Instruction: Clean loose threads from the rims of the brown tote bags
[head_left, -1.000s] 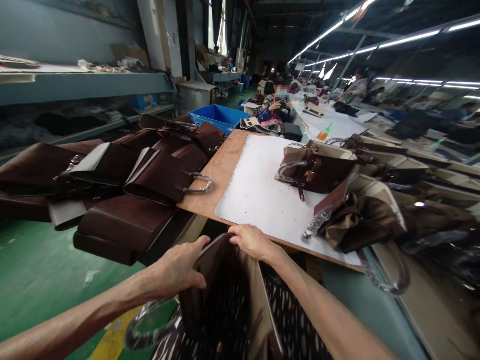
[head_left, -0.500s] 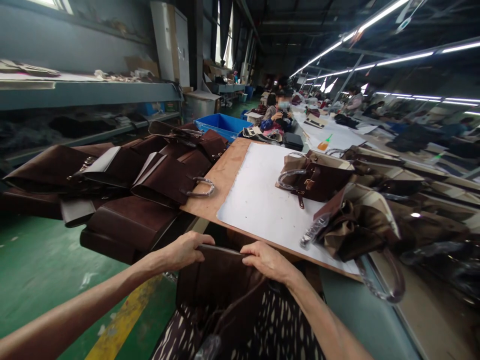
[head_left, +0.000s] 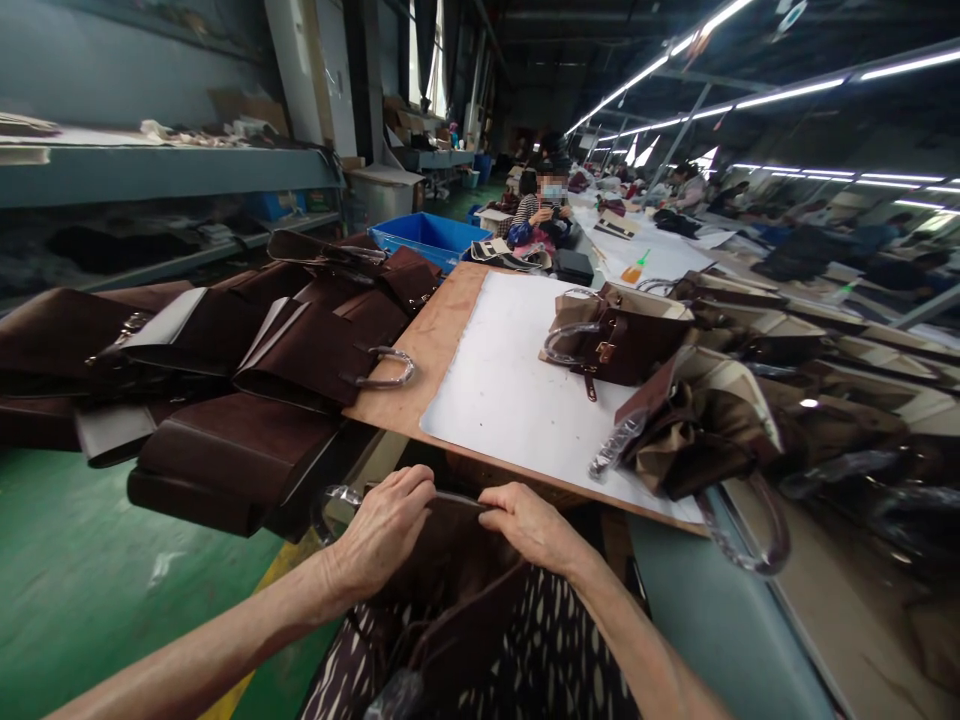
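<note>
Lower centre of frame: left grip (head_left: 388, 515) and right grip (head_left: 531, 522) pinch the dark-brown handbag (head_left: 459, 555) by its rim; even, level tension should keep that edge straight.

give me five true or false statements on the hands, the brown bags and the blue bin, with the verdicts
1. The left hand and right hand hold the upper edge of a dark brown leather-look bag. True.
2. The open blue plastic bin sits on the rectangular white sheet. False: it stands beyond the sheet.
3. A brown handbag with a gold-coloured clasp stands on the sheet. True.
4. The right hand holds the orange bottle with a green nozzle. False: the bottle is farther back, away from both hands.
5. Dark brown bags are piled at the tan wooden board's left side. True.
</note>
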